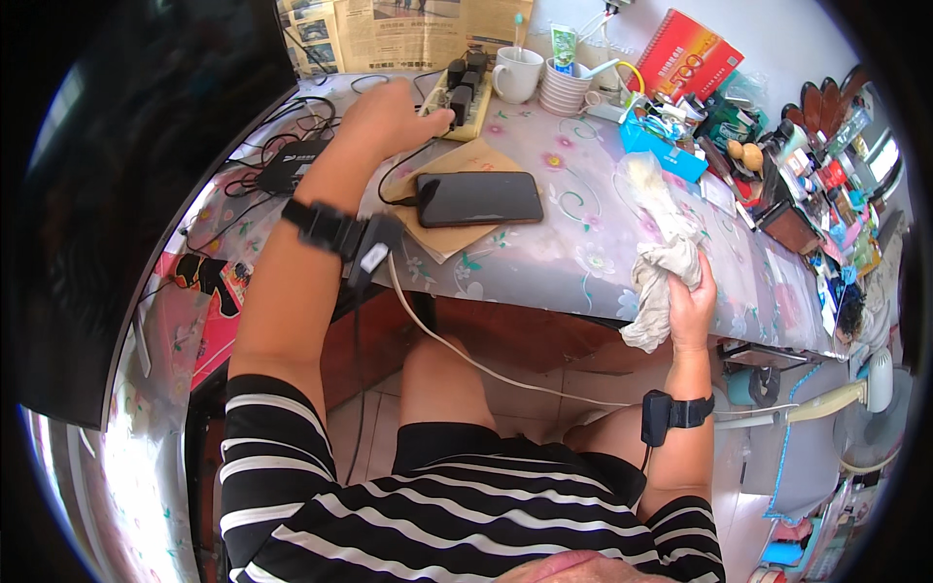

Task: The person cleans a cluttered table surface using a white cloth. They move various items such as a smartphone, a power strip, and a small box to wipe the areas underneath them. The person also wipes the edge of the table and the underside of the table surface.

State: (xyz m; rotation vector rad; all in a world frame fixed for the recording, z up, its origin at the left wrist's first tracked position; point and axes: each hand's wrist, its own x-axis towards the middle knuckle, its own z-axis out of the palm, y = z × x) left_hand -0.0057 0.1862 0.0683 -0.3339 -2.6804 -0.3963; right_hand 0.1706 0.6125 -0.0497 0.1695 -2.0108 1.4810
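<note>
My left hand reaches over the back of the desk, its thumb against the edge of a power strip that carries several black plugs. Its fingertips are hidden, so its grip cannot be made out. A crumpled off-white cloth is bunched in my right hand at the desk's front edge. Beyond the cloth, a pale, partly see-through piece stretches up the tabletop. Between my hands lies a dark-screened smartphone on a brown paper envelope, with a cable plugged into its left end.
A large black screen rises at left beside a black box and tangled cables. Behind stand a white mug and a ribbed cup with toothpaste. A blue box and many small items crowd the right. A white cable spans my lap.
</note>
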